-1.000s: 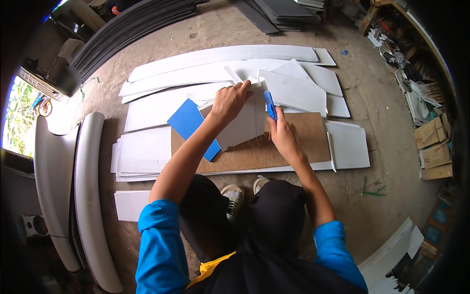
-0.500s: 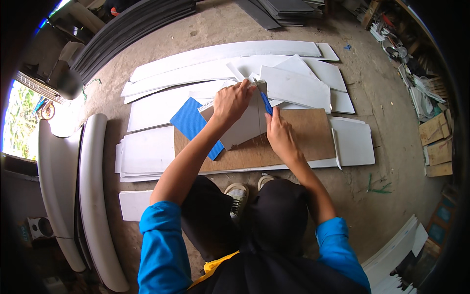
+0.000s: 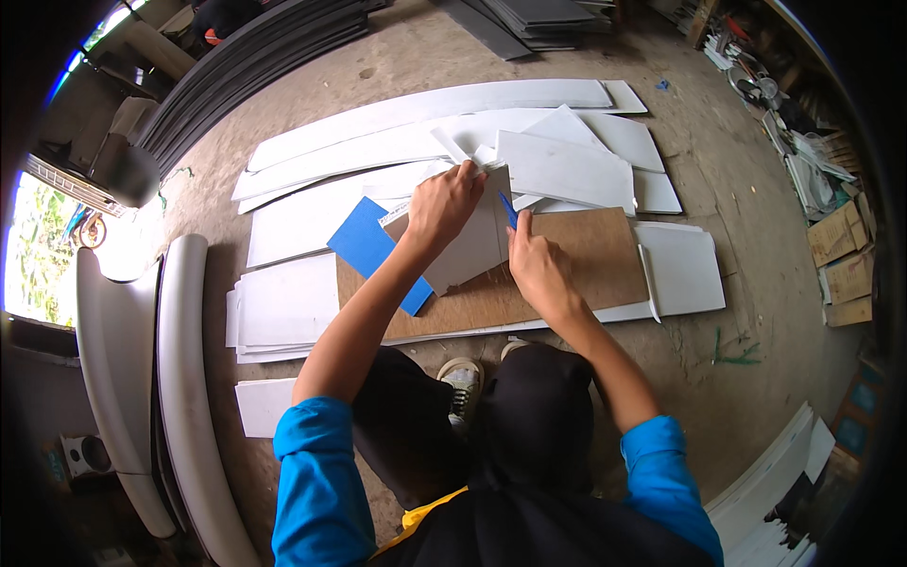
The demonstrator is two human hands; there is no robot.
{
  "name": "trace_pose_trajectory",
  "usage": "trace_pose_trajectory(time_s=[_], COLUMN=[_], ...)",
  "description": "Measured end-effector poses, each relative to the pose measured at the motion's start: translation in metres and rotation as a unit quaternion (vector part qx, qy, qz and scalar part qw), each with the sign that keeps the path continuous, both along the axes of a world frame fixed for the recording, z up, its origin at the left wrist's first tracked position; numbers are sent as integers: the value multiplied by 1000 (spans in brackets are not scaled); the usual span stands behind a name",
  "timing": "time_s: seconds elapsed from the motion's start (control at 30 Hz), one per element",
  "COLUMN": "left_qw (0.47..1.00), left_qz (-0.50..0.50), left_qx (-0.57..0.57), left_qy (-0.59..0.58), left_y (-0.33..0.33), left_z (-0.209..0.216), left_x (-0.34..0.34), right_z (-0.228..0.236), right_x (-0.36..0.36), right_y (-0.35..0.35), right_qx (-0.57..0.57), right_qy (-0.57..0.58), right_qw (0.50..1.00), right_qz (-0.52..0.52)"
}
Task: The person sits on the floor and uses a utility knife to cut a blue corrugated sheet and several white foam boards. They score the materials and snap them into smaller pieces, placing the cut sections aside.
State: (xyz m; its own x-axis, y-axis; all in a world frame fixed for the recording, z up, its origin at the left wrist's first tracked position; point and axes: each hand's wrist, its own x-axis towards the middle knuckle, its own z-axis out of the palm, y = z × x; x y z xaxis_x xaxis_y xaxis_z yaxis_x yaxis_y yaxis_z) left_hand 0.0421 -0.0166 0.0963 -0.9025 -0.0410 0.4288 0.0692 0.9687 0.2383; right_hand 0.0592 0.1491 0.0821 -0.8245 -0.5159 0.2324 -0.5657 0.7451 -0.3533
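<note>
A person crouches over a brown board (image 3: 586, 260) laid on the floor (image 3: 718, 161). The left hand (image 3: 444, 203) presses flat, fingers spread, on the far end of a grey sheet (image 3: 472, 248) that lies on the board. The sheet's long axis runs away from the person, and the right hand (image 3: 534, 260) sits just beside its right edge, clenched around a small blue knife (image 3: 508, 210) whose tip points away and touches that edge. The right hand is the nearer one to the cutting line; the left hand holds the sheet from its other side. Just left of the left forearm lies a blue rectangular sheet (image 3: 364, 241), tilted, partly on the board. Beyond both hands lie long white strips (image 3: 425, 109). Well off to the right of the right hand, brown cardboard boxes (image 3: 841, 255) are stacked at the picture's edge.
</note>
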Motion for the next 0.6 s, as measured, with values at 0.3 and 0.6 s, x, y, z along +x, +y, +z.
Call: trace_pose_trajectory(time_s=[0.3,0.6], left_qw=[997,1000], left_qz=[30,1], left_qx=[22,9], left_qy=[-62,-14], left_y=[4,1], left_z=[4,-1], left_x=[1,2], right_z=[10,15], right_x=[3,-12], right_y=[-5,-18], right_qx=[19,11], right_qy=[-30,-29], right_qw=[999,999], right_qz=[-24,-19])
